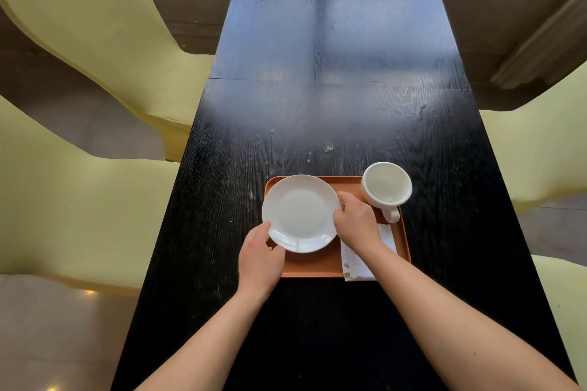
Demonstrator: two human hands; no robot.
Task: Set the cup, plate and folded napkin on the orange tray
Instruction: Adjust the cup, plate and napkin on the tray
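both hands pinch plate (pixel 300 212) rim: left hand (pixel 259 258) at 7, right hand (pixel 355 224) at 3. stiff glazed ceramic, prob slippery & fragile; grip rim w/ 2 hands.

The bench (pixel 333 104) is black with a visible wood grain and a pale bluish sheen. On it lies an orange tray (pixel 317 266). The plate (pixel 300 212) and cup (pixel 386 189) are plain white. The napkin (pixel 359 263) is white with faint grey print. Pale yellow chairs (pixel 79 25) stand left and right.
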